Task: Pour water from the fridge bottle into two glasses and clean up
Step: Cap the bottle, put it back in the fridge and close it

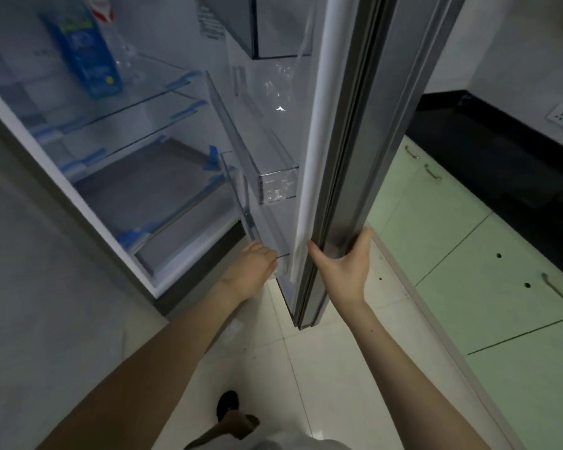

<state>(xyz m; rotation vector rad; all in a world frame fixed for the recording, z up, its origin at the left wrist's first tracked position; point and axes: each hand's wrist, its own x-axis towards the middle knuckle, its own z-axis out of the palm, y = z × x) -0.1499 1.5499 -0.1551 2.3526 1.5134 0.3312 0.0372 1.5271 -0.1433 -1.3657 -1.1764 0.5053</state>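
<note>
Presently, I find my right hand (345,271) clamped on the free edge of the open fridge door (355,125), thumb on the inner seal and fingers wrapped round the outer face. My left hand (252,267) reaches in at the lowest door bin (241,203). Its fingers are hidden, so I cannot tell whether it holds anything.

The only bottle (85,56) I can identify stands on the upper glass shelf (163,79), well above and to the left of both hands. It leans in this wide view, with its long axis roughly vertical. The left hand is nearer and is the free 1.

The bottle has clear plastic, a blue label and some red near the top. The fill level is not legible.
</note>
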